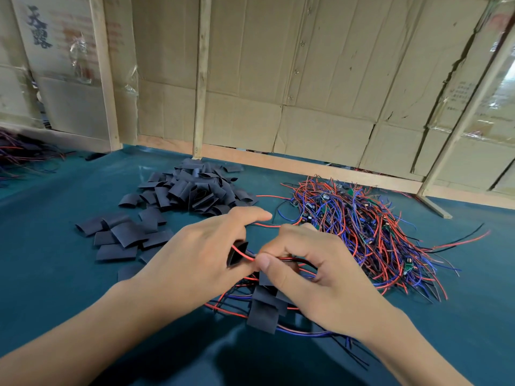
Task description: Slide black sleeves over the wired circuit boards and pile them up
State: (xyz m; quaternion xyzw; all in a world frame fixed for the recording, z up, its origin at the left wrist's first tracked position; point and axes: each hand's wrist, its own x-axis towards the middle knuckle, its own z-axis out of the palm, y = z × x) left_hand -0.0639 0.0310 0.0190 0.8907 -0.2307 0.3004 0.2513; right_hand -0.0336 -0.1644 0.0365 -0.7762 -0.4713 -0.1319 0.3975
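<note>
Head view: left hand (206,246) pinches an open black sleeve (237,253) mid-bench while right hand's (303,260) closed grip feeds red and black wires (284,259) in; best keep the mouth spread and leads bunched straight.

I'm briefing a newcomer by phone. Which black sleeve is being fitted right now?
Start at the big sleeve heap mid-table, then come toward the two hands. The open sleeve in the left hand is it: the only one with red wire entering.

Bare forearms (83,335), no sleeves, rings.
</note>
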